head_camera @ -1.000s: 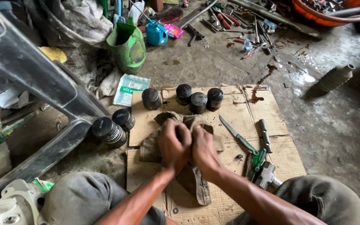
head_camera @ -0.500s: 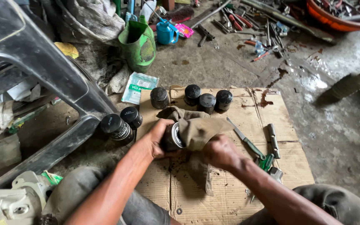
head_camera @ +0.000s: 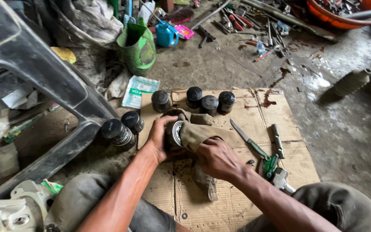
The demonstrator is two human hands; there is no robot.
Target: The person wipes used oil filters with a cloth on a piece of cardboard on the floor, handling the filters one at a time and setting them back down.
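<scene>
Gripping a greasy bearing (head_camera: pixel 174 134), the left hand (head_camera: pixel 159 136) could let it slip. Right hand (head_camera: pixel 216 158) clutches the rag (head_camera: pixel 196 133), which probably snags.

bare cardboard (head_camera: pixel 237 202) nr knees, black cylinders (head_camera: pixel 202 101) block far edge; tools (head_camera: pixel 267 150) crowd rt

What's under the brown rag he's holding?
The rag drapes over a cylindrical metal part gripped by the left hand; only its ringed end shows. The right hand presses the rag, cardboard beneath. The rest is covered.
</scene>
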